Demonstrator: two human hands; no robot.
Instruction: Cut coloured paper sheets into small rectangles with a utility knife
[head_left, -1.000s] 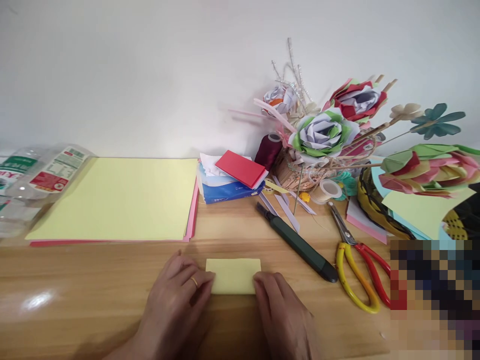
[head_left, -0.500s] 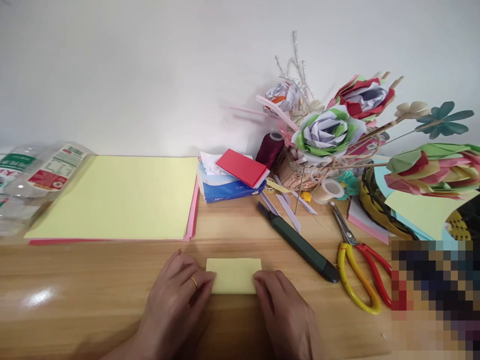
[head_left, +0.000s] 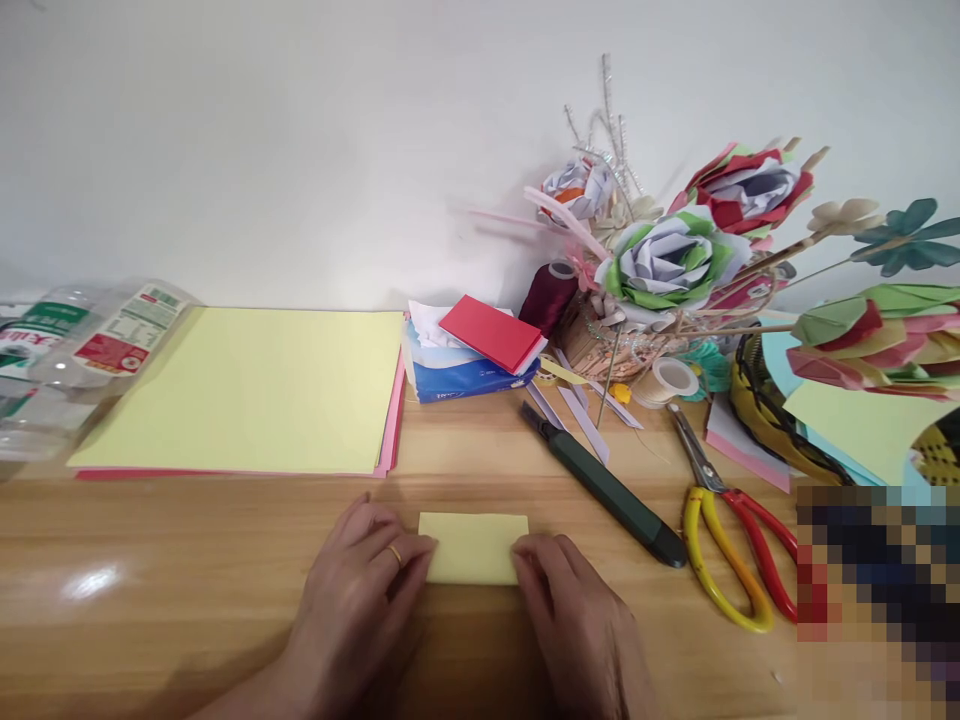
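A small yellow paper rectangle (head_left: 477, 549) lies on the wooden table close in front of me. It looks folded, with its long lower edge towards me. My left hand (head_left: 367, 590), with a ring on one finger, pinches its left end. On the opposite end, the thumb and fingers of my right hand (head_left: 570, 600) are closed on the paper. The fingertips cover both short ends near the lower corners.
A stack of coloured paper (head_left: 247, 390) lies left of centre, beside plastic bottles (head_left: 127, 340). Red paper pieces (head_left: 493, 332) rest on a blue tissue pack (head_left: 472, 380). To the right are a dark cutter (head_left: 607, 490), scissors (head_left: 705, 480), paper flowers (head_left: 675, 265) and a basket (head_left: 772, 410).
The whole view has shifted slightly, so things appear a little further right. Both hands keep their hold on the ends of the yellow paper, which looks the same.
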